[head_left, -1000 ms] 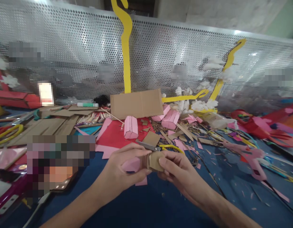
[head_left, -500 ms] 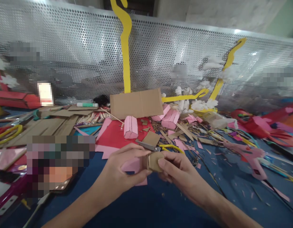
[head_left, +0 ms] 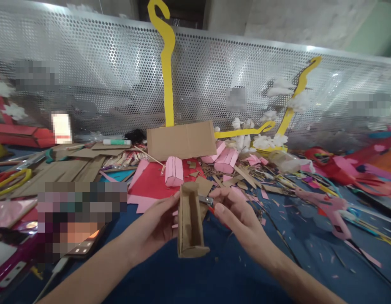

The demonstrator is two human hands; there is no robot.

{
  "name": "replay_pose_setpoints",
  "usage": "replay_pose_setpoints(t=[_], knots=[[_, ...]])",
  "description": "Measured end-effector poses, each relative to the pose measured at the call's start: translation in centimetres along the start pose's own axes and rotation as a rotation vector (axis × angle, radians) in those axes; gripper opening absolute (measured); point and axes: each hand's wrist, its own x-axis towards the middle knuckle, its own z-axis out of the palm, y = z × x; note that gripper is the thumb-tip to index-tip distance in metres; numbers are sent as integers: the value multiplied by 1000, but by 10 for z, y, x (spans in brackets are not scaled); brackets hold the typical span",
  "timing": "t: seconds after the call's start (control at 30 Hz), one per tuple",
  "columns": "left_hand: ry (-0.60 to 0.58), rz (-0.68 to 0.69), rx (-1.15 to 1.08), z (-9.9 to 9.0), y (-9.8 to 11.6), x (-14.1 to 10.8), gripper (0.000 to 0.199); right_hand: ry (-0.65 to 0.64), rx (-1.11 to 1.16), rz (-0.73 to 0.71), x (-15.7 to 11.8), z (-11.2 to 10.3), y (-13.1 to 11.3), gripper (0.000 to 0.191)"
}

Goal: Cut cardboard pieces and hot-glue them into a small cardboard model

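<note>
A small cardboard box (head_left: 191, 221), long and open along its near side, is held upright in my left hand (head_left: 160, 221). The fingers of that hand are at the box's left side and partly hidden behind it. My right hand (head_left: 235, 211) is curled at the handles of a pair of scissors (head_left: 207, 200), with thumb and forefinger near the pivot. Part of the blade and a red piece of handle show; the box and my hand cover the rest. Behind the box, a pink paper-covered block (head_left: 174, 171) stands on red paper (head_left: 147, 183).
A cardboard panel (head_left: 181, 139) with a tall yellow hook-ended strip (head_left: 167, 84) stands against the perforated metal screen (head_left: 202, 71). Cardboard sheets (head_left: 56, 173) lie left. A pink glue gun (head_left: 330, 207) and its cord lie right. Paper and cardboard scraps litter the blue table.
The cardboard box has turned from end-on to show its open hollow, now in my left hand alone. My right hand has let go of it and moved right to the scissors.
</note>
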Motion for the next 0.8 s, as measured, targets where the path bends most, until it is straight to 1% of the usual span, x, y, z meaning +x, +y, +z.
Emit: replay_pose_setpoints(t=[0.1,0.2,0.3,0.37,0.43,0.53,0.63,0.8], knots=[[-31,-3,66,3,0,-3,48,-25,5,37,0,2,4,36],[-45,-31,50,4,-2,-4,46,-46,12,54,0,3,5,36],[-50,-171,-108,6,-1,-4,41,-74,12,46,1,3,6,32],[-24,-286,-230,9,2,-5,37,-99,12,27,2,3,7,30],[15,-360,-317,11,5,-6,32,-116,11,13,2,3,7,30],[68,-370,-399,13,6,-6,26,-124,-2,22,2,3,9,29],[92,-352,-421,14,3,-5,23,-107,-9,28,2,2,10,29],[47,-337,-346,15,-1,-5,26,-85,-39,23,4,2,11,29]])
